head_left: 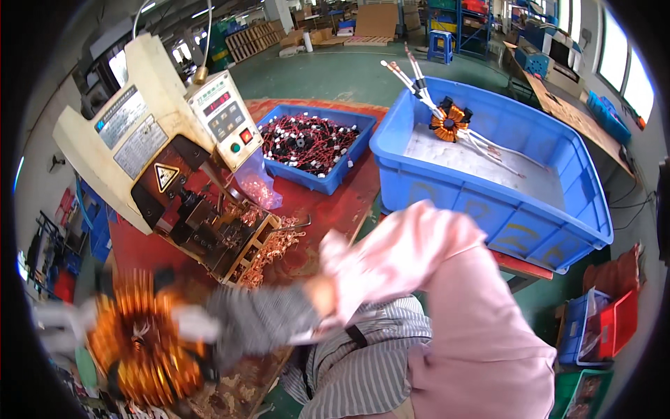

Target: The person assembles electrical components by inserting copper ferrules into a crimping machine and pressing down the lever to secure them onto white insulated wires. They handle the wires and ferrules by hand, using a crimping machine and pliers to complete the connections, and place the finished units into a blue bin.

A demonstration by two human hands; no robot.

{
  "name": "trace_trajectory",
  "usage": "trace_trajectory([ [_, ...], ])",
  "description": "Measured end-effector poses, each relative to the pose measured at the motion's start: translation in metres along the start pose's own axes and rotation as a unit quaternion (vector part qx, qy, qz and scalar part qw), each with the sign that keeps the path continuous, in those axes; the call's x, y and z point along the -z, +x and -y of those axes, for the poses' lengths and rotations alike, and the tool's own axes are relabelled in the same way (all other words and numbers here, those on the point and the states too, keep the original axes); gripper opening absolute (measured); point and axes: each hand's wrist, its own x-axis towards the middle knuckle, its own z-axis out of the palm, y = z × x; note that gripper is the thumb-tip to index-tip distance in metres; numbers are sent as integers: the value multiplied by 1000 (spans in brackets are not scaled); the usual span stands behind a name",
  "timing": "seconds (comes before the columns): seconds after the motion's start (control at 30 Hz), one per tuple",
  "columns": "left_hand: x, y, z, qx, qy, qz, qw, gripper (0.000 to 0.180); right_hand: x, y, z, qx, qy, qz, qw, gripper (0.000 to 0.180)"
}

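My right arm, in a pink sleeve, bends across to the left. At its end, my right hand (258, 325) wears a grey knitted glove and is blurred by motion. It appears closed on a toroidal coil (132, 349) wound with orange-copper wire, at the coil's right side, by a pale blurred part. Another pale, blurred piece (59, 321) sticks out of the coil's left side. No left hand can be made out. Just beyond the coil stands a cream press machine (112, 133) with copper terminals (269, 255) heaped by its die.
On the red table (342, 216), a blue tray (314, 183) holds red-and-black wired parts. A larger blue bin (481, 202) at the right contains another toroidal coil (450, 122) with white leads. A plastic bag (257, 183) hangs by the control box (223, 115). Red and blue crates (618, 321) stand lower right.
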Motion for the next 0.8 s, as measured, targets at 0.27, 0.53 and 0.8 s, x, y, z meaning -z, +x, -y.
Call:
trace_trajectory([
  [0.27,-16,21,-20,-10,-26,-32,999,20,200,-243,14,-268,-475,-245,802,34],
  [0.53,-56,-17,-34,25,-121,105,987,37,232,-416,-56,-382,-565,-443,582,39],
  [0.8,-73,-59,-40,97,-144,238,956,38,11,-224,-232,-403,-211,-421,784,35],
])
